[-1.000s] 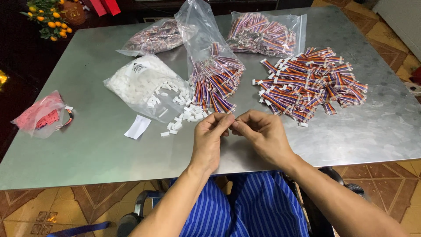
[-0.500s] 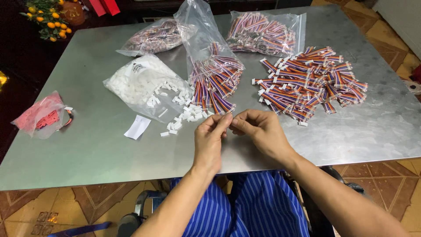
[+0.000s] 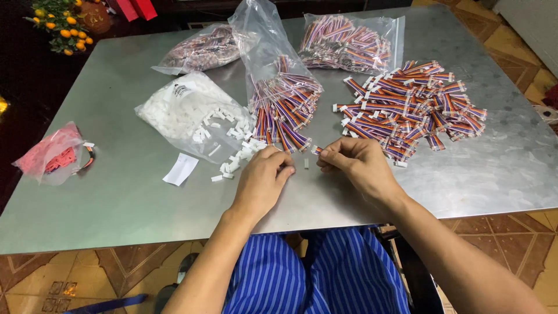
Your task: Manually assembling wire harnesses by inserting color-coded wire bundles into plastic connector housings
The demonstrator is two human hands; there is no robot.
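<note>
- Wire piece (image 3: 317, 150), short and striped, sits pinched in the fingertips of the right hand (image 3: 354, 168), just above the near part of the metal table (image 3: 116, 197).
- Left hand (image 3: 264, 177) is curled just beside it, fingers bent inward; whether it grips anything I cannot tell.
- One small white connector (image 3: 306, 163) lies on the table between the two hands.
- Loose white connectors (image 3: 235, 160) spill from a clear bag (image 3: 189, 110), touching the left hand's far side.
- An open bag of striped wires (image 3: 285, 107) stands right behind the hands.
- A loose pile of finished wires (image 3: 407, 107) spreads to the right.
- A white paper slip (image 3: 181, 169) and a pink bag (image 3: 52, 154) lie well to the left.
</note>
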